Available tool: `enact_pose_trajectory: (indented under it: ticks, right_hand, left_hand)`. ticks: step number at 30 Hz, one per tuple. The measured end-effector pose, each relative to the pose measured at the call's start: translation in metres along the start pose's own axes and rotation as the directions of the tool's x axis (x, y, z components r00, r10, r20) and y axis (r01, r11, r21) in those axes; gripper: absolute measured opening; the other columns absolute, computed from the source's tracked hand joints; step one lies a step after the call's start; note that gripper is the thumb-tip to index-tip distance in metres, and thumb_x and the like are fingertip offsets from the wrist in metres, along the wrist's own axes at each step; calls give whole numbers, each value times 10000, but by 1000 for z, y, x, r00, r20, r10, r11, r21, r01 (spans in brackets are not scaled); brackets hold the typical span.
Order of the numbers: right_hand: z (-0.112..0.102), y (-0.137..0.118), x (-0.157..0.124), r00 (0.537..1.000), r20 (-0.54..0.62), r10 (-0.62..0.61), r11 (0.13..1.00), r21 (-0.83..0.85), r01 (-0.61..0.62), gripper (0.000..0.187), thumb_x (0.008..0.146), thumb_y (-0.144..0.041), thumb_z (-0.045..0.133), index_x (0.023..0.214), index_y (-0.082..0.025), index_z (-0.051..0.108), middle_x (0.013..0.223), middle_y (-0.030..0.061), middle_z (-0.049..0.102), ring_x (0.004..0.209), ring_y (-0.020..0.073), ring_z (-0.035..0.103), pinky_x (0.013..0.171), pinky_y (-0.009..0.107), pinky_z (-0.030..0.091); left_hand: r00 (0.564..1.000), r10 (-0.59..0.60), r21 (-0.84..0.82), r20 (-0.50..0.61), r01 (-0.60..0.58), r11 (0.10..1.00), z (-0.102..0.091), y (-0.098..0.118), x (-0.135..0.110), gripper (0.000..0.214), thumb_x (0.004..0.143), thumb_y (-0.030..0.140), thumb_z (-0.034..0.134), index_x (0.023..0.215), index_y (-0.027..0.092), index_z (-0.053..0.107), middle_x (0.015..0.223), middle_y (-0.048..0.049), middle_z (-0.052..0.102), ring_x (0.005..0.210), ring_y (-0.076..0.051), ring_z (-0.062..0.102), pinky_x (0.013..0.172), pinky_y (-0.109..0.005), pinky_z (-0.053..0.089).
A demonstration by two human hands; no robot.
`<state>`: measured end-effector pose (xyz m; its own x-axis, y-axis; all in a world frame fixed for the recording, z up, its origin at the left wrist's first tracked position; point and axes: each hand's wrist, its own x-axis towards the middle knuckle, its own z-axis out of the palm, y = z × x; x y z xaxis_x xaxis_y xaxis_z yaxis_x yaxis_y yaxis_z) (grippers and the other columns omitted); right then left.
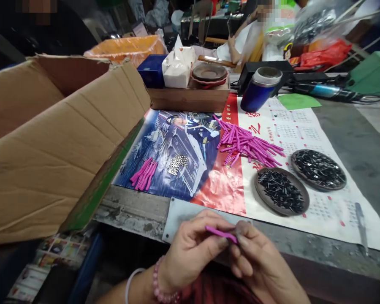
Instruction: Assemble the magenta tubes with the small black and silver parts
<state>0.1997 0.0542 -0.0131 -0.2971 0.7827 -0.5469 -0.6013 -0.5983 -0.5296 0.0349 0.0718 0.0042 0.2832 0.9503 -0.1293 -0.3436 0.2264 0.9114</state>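
Note:
My left hand (190, 251) and my right hand (259, 261) meet at the near table edge, both pinched on one pink tube (220, 233) held level between them. On the poster ahead lies a big loose pile of pink tubes (248, 145). A small neat bundle of pink tubes (144, 174) rests at the left, beside a cluster of small silver rings (177, 163). Two round dark dishes (259, 194) (343, 181) hold several small black pieces.
A large open cardboard box (50, 139) stands at the left. A blue flask (260, 89), a wooden tray (190, 99) with a tissue pack and saucers, and cables sit at the back. Another person sits beyond the table. A calendar poster (304, 131) covers the tabletop.

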Motion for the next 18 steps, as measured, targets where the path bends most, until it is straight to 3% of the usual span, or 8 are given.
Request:
enact_pose_trajectory:
  ticks: [2, 4, 7, 9, 10, 13, 15, 18]
  right_hand:
    - [4, 15, 0, 996, 65, 60, 998, -12, -59, 341, 827, -454, 803, 839, -197, 580, 650, -31, 614, 408, 31, 426, 467, 171, 435]
    - [7, 22, -3, 990, 126, 68, 991, -123, -52, 381, 849, -537, 751, 848, -193, 586, 673, -16, 633, 393, 41, 460, 446, 174, 413]
    - [3, 10, -10, 984, 177, -33, 872, -476, 114, 355, 924, -543, 654, 903, -189, 652, 679, 16, 661, 510, 119, 617, 526, 218, 487]
    - [-5, -8, -16, 962, 157, -223, 666, -696, 268, 297, 972, -487, 597, 944, -205, 688, 714, 37, 698, 627, 167, 687, 598, 242, 535]
    - [-11, -18, -18, 929, 140, -344, 538, -781, 317, 269, 980, -462, 586, 968, -218, 698, 752, 44, 720, 663, 181, 705, 615, 248, 548]
    - [-33, -46, -20, 738, 145, -659, 145, -938, 313, 187, 963, -401, 613, 991, -240, 705, 883, 48, 757, 757, 202, 729, 692, 264, 573]
    - [-49, -61, -18, 635, 211, -743, -68, -968, 243, 156, 962, -365, 616, 1002, -236, 695, 918, 49, 751, 815, 209, 726, 773, 288, 573]
    - [-68, -77, -13, 591, 327, -737, -275, -945, 180, 136, 989, -314, 577, 1036, -221, 665, 963, 61, 727, 863, 213, 710, 820, 318, 558]
  left_hand:
    - [1000, -17, -15, -1, 17, 1000, 0, 1, 0, 113, 899, 280, 744, 965, 225, 818, 950, -49, 663, 720, -122, 667, 669, -216, 548]
    - [993, -119, -79, -5, 118, 990, -2, 3, -2, 179, 890, 361, 750, 954, 203, 805, 877, -31, 638, 541, -77, 599, 502, -186, 484]
    - [979, -197, -80, -44, 193, 978, -8, 5, -6, 180, 861, 359, 783, 913, 187, 792, 786, -13, 642, 572, -95, 611, 538, -185, 497]
    - [974, -206, -18, -99, 205, 979, -14, 6, -8, 109, 844, 299, 801, 877, 195, 795, 782, -14, 674, 686, -125, 637, 634, -194, 527]
    - [968, -218, 8, -123, 220, 975, -16, 6, -9, 83, 836, 279, 806, 867, 202, 798, 788, -14, 689, 722, -132, 637, 660, -192, 529]
    - [947, -278, 14, -163, 284, 959, -21, 3, -9, 106, 812, 284, 822, 895, 222, 801, 786, -6, 711, 748, -138, 632, 695, -191, 527]
    - [934, -322, -15, -154, 323, 946, -21, 0, -9, 152, 803, 320, 830, 923, 232, 798, 790, -1, 710, 754, -141, 638, 722, -204, 534]
    - [924, -369, -33, -96, 368, 929, -19, -2, -8, 226, 797, 401, 830, 950, 239, 797, 811, -4, 708, 759, -155, 652, 740, -234, 545]
